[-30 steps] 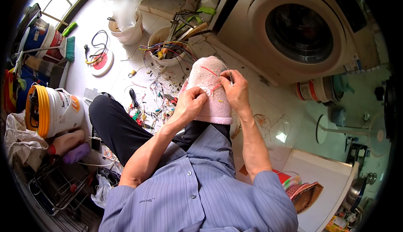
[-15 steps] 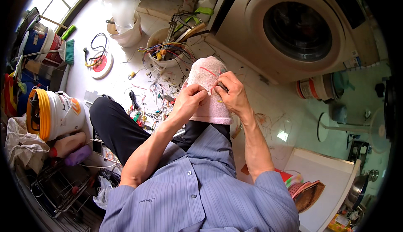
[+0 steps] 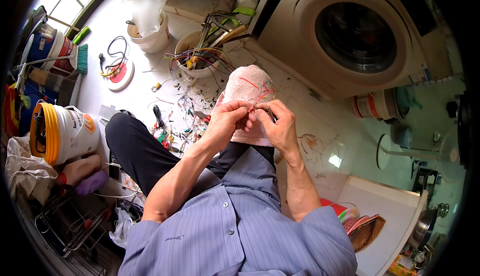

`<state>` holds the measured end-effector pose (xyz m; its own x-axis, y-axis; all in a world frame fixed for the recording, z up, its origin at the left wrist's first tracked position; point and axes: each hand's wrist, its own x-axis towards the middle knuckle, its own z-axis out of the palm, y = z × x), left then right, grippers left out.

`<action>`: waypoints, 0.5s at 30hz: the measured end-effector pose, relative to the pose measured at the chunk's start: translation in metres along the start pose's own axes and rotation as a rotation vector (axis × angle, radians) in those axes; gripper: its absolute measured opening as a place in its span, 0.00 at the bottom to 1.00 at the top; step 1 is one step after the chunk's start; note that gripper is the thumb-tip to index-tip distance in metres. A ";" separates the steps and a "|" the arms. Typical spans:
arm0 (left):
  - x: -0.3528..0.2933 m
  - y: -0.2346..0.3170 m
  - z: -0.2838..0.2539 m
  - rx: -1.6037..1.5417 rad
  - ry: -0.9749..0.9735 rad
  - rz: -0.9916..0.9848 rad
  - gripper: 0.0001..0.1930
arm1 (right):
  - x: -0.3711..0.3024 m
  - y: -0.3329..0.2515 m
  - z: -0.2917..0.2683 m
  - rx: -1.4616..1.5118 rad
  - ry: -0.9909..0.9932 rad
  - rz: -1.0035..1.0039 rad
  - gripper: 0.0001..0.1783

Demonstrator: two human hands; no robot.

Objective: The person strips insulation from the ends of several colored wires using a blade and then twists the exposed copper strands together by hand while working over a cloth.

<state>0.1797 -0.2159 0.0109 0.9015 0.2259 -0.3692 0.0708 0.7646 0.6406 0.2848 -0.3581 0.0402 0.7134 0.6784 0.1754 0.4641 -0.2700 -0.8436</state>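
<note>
A pink towel is draped over my right knee. Above it my two hands nearly meet. My left hand is closed, its thumb and fingertips pinching thin red wire. My right hand is curled round a small dark tool, most of it hidden by the fingers; its kind cannot be made out. The right thumb is close to the left fingertips and the wire. Another short red wire piece lies on the towel, with small bluish bits near its right edge.
Cut wire scraps litter the floor at left. Beyond stands a white bucket with wires and tools. A washing machine is at far right, a white bucket with a yellow coil at left, and a pale board at lower right.
Both hands have drawn slightly toward me, and the right has come down a little. The left fingers have turned and now pinch red wire that shows more clearly between the hands.
</note>
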 end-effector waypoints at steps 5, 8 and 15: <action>0.000 -0.011 -0.001 0.175 0.002 0.097 0.08 | -0.009 -0.007 0.005 -0.075 -0.002 -0.024 0.09; 0.000 -0.015 -0.001 0.280 0.027 0.146 0.08 | -0.011 -0.005 0.008 -0.065 0.011 -0.069 0.08; -0.005 -0.016 -0.002 0.684 0.082 0.217 0.09 | -0.010 0.000 0.007 -0.051 0.016 -0.052 0.05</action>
<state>0.1730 -0.2279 0.0013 0.8924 0.3952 -0.2179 0.1693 0.1544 0.9734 0.2736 -0.3600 0.0346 0.6959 0.6813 0.2272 0.5267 -0.2691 -0.8063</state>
